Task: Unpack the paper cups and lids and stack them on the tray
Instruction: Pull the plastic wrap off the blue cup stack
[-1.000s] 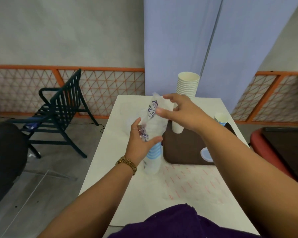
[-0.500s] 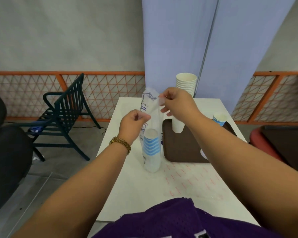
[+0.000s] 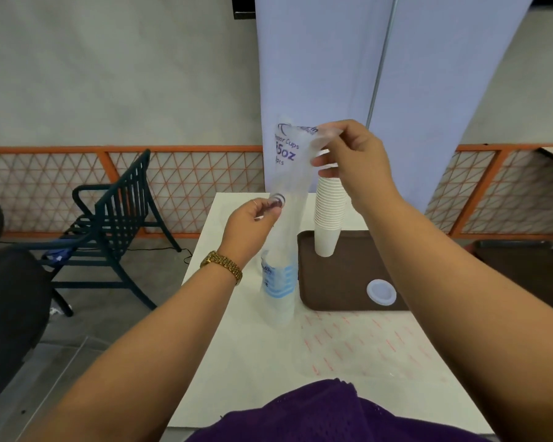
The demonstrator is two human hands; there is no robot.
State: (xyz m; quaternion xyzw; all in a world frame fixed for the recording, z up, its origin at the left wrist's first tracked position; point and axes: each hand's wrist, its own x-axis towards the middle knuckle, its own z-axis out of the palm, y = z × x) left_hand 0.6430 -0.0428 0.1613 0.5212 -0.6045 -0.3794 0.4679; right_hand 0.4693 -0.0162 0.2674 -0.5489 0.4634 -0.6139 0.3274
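Sleeve: a clear plastic sleeve (image 3: 289, 173) of blue-striped cups (image 3: 280, 282) stands on the worktop (image 3: 348, 346) just left of the tray (image 3: 342, 282).
Grip: the right hand (image 3: 348, 161) pinches the sleeve's top; the left hand (image 3: 253, 224) pinches its side lower down.
Done: a tall white cup stack (image 3: 329, 215) and one lid (image 3: 381, 291) sit on the tray.
Left: the striped cups are still wrapped.
Change: both hands are higher than half a second ago, the sleeve drawn taller above the cups.

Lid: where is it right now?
In the head view the lid lies flat on the brown tray, near its front edge, right of the bagged cups.
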